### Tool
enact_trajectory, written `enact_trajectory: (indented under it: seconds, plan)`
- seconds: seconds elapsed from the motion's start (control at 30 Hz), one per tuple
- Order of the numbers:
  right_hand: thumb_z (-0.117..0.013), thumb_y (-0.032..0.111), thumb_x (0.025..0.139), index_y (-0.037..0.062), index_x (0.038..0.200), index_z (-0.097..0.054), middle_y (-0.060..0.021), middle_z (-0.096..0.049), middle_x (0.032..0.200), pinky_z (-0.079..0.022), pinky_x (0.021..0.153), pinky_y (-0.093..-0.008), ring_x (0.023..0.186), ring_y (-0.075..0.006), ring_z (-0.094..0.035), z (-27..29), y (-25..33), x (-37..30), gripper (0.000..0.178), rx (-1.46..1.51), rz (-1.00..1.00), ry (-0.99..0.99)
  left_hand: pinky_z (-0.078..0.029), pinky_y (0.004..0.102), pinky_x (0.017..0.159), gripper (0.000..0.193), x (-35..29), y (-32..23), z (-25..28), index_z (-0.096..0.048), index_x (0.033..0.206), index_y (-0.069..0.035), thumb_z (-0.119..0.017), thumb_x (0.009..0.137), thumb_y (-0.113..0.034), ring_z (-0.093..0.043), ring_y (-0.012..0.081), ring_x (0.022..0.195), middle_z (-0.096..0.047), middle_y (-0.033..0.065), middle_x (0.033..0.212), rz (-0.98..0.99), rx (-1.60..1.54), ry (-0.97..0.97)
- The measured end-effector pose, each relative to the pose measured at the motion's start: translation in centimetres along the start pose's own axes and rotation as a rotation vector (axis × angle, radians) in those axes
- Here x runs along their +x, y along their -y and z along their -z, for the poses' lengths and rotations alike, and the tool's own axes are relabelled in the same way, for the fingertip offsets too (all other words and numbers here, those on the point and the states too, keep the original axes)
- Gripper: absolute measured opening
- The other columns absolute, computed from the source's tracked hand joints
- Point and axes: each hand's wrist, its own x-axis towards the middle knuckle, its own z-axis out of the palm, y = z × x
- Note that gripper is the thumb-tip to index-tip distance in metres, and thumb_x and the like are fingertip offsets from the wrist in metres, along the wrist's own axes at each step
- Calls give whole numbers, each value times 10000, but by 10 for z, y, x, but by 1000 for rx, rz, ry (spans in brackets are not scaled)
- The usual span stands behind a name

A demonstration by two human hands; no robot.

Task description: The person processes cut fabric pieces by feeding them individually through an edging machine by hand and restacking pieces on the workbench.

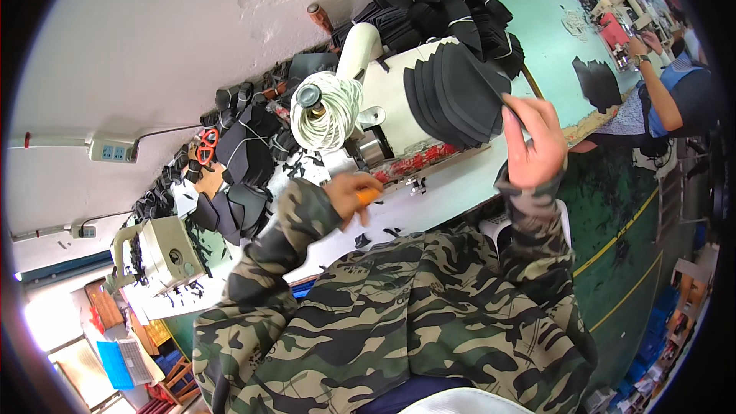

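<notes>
Orange plastic shows between the curled fingers of the left hand (351, 193), a small tool handle (369, 196) gripped ready over the white counter (452, 184); to its right, the right hand (533, 142) pinches the edge of a fanned stack of black fabric pieces (452, 96), resting it against the cream sewing machine (383, 88) beside a cone of white thread (326, 111). Black offcuts litter the counter along a whitewashed wall with power strips, and at the far right another person works at a pale green table (548, 38).

Free room: bare strip of white worktable (452, 184) between both hands
Obstacles: cream sewing machine (391, 92), white thread cone (328, 111), fanned black fabric pieces (452, 96)
</notes>
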Motion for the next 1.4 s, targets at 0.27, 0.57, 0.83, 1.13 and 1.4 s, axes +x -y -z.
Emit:
enact_trajectory:
  seconds: [0.27,0.57,0.83,1.13,1.4]
  plan:
    - [-655,341,756,-23,1126,-531,-158,-582,1075,-444,801,-310,953,-214,-567,-29,-144,48,533,232,-402,376,-422,364,877,644,64,-40,-73,-351,1248,43,-672,746,-199,-520,300,1058,-500,231,1153,-608,363,-645]
    - [-709,406,676,-35,997,-603,-131,-644,897,-490,725,-283,779,-207,-629,-61,-157,19,555,44,-544,718,-446,333,838,793,181,-66,-81,-347,1256,38,-749,654,-286,-566,306,965,-552,236,1055,-569,265,-746]
    - [-678,220,743,-42,1025,-569,-98,-615,953,-487,761,-286,832,-168,-597,-46,-89,-49,400,1153,-953,-115,-469,319,779,610,154,-68,-84,-506,1096,28,-803,615,-202,-584,208,872,-603,162,979,-590,-196,-565]
    - [-796,277,517,36,1299,-315,-172,-465,1198,-343,931,-373,1116,-336,-454,-21,-38,5,949,-127,190,275,-509,353,677,472,60,-102,-29,-556,1016,-28,-744,596,-136,-626,311,763,-613,174,866,-865,701,-705]
    - [-783,254,570,57,956,-592,-141,-619,879,-472,730,-343,828,-307,-604,-79,-62,11,473,376,-38,419,-467,292,829,866,101,-63,-30,-295,1279,-48,-798,575,-75,-576,200,952,-563,129,1048,-839,0,-813]
